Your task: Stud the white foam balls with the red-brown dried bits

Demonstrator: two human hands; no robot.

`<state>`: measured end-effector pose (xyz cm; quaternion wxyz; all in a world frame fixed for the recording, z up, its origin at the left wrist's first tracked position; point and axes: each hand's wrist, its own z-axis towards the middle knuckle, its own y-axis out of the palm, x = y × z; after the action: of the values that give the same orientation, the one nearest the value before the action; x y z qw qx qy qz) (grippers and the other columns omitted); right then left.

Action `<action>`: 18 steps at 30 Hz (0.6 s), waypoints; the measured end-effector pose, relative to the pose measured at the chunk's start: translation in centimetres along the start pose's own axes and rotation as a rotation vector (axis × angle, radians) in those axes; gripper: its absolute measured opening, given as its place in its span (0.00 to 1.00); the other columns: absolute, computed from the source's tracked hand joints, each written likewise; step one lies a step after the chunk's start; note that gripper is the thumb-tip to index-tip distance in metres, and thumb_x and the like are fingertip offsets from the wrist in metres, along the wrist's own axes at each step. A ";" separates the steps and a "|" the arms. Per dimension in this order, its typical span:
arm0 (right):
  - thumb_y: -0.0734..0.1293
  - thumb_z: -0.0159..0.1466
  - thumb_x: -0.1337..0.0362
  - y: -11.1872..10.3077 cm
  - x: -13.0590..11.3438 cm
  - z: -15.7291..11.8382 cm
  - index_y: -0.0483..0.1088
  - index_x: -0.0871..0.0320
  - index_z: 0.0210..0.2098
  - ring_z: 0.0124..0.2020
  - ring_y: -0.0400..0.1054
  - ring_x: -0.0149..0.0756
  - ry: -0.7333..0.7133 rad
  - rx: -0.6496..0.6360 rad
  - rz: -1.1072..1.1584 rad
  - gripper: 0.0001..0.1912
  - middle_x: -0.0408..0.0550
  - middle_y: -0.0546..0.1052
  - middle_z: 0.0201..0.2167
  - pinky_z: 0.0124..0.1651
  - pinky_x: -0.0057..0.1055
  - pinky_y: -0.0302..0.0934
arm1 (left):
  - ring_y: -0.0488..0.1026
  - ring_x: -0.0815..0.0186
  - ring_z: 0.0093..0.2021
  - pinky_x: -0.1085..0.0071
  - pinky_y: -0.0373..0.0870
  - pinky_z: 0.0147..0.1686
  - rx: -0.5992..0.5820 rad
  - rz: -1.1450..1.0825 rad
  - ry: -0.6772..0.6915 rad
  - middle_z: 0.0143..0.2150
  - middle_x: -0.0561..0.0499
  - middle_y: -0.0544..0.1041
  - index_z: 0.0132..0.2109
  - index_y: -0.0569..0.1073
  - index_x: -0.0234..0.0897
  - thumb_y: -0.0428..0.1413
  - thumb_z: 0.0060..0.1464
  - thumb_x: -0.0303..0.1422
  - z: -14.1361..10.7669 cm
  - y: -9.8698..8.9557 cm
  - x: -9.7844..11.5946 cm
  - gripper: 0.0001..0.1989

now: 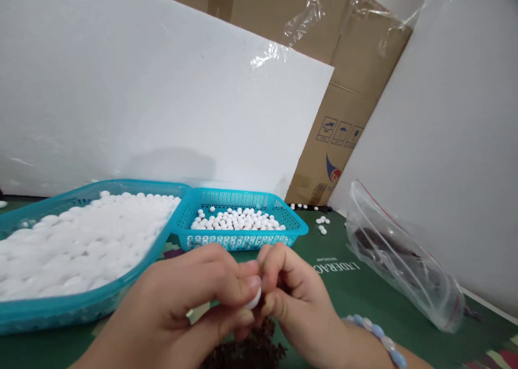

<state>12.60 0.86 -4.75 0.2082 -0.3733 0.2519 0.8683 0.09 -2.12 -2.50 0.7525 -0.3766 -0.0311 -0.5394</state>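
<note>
My left hand (pixel 202 299) is closed, pinching a small white ball (pixel 254 300) between thumb and fingers. Right beside it, my right hand (pixel 301 301) has its thumb and fingers pressed together at the ball's edge. Whatever those fingers hold is hidden. Below both hands lies a clump of dark brown, crinkly bits (pixel 253 350), partly covered by them. Behind the hands is a small blue basket (pixel 243 242) with many white balls (pixel 238 219) in it. A larger blue basket (pixel 101 299) at the left is heaped with bigger white balls (pixel 89 239).
A clear zip bag (pixel 404 261) with dark brown material lies at the right. Several loose white balls (pixel 322 220) rest on the green printed surface (pixel 388 309). White panels (pixel 162 88) and a cardboard box (pixel 319 158) stand at the back and right.
</note>
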 end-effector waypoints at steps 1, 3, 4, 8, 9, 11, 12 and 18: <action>0.63 0.49 0.67 0.0 0.0 0.0 0.56 0.58 0.20 0.15 0.58 0.18 -0.006 0.004 -0.014 0.08 0.38 0.63 0.18 0.18 0.15 0.56 | 0.65 0.76 0.20 0.84 0.62 0.18 -0.018 0.003 0.033 0.19 0.58 0.68 0.23 0.67 0.40 0.49 0.41 0.24 0.0 -0.1 -0.1 0.06; 0.63 0.48 0.67 0.0 -0.1 0.1 0.56 0.58 0.20 0.17 0.58 0.19 -0.028 0.011 -0.048 0.08 0.38 0.63 0.17 0.20 0.16 0.57 | 0.66 0.75 0.21 0.84 0.63 0.19 -0.017 0.014 0.079 0.22 0.58 0.69 0.25 0.67 0.40 0.49 0.41 0.24 -0.1 -0.2 -0.3 0.06; 0.63 0.48 0.67 0.0 -0.2 0.1 0.57 0.58 0.20 0.17 0.58 0.20 -0.029 0.014 -0.065 0.08 0.38 0.63 0.17 0.21 0.17 0.58 | 0.66 0.75 0.21 0.84 0.63 0.20 -0.008 0.016 0.092 0.22 0.58 0.69 0.24 0.66 0.40 0.49 0.41 0.24 -0.1 -0.2 -0.4 0.06; 0.63 0.48 0.66 0.0 -0.5 0.2 0.57 0.58 0.19 0.19 0.59 0.22 -0.012 0.026 -0.112 0.08 0.39 0.63 0.17 0.20 0.18 0.58 | 0.65 0.75 0.19 0.84 0.62 0.18 0.032 -0.010 0.095 0.19 0.58 0.69 0.22 0.66 0.40 0.48 0.42 0.24 0.1 -0.1 -0.3 0.07; 0.63 0.48 0.66 0.0 -0.5 0.2 0.57 0.58 0.19 0.19 0.60 0.22 -0.010 0.032 -0.118 0.08 0.38 0.62 0.16 0.20 0.18 0.57 | 0.65 0.76 0.19 0.84 0.62 0.18 0.022 -0.018 0.094 0.19 0.58 0.69 0.21 0.66 0.40 0.48 0.42 0.24 0.1 -0.1 -0.2 0.07; 0.64 0.47 0.66 0.0 -0.6 0.2 0.57 0.58 0.19 0.19 0.60 0.21 -0.008 0.041 -0.119 0.09 0.38 0.62 0.16 0.20 0.17 0.57 | 0.65 0.76 0.19 0.85 0.62 0.19 0.003 -0.029 0.084 0.20 0.57 0.69 0.22 0.66 0.40 0.48 0.42 0.24 0.2 -0.1 -0.2 0.08; 0.64 0.47 0.66 0.1 -0.6 0.2 0.56 0.58 0.18 0.19 0.59 0.21 -0.004 0.041 -0.115 0.09 0.38 0.62 0.16 0.20 0.17 0.57 | 0.65 0.75 0.20 0.85 0.62 0.19 -0.004 -0.034 0.083 0.20 0.57 0.69 0.22 0.67 0.40 0.48 0.42 0.24 0.2 -0.1 -0.1 0.08; 0.65 0.44 0.65 0.1 -0.3 0.1 0.56 0.58 0.17 0.14 0.55 0.18 0.093 0.068 -0.059 0.11 0.38 0.62 0.16 0.18 0.16 0.55 | 0.65 0.75 0.21 0.84 0.63 0.21 -0.059 -0.067 0.104 0.22 0.56 0.68 0.23 0.66 0.38 0.48 0.41 0.21 -0.2 0.0 -0.3 0.08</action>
<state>12.68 0.82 -4.42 0.2344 -0.4130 0.2796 0.8344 -0.08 -1.98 -2.76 0.7233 -0.3689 0.0114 -0.5836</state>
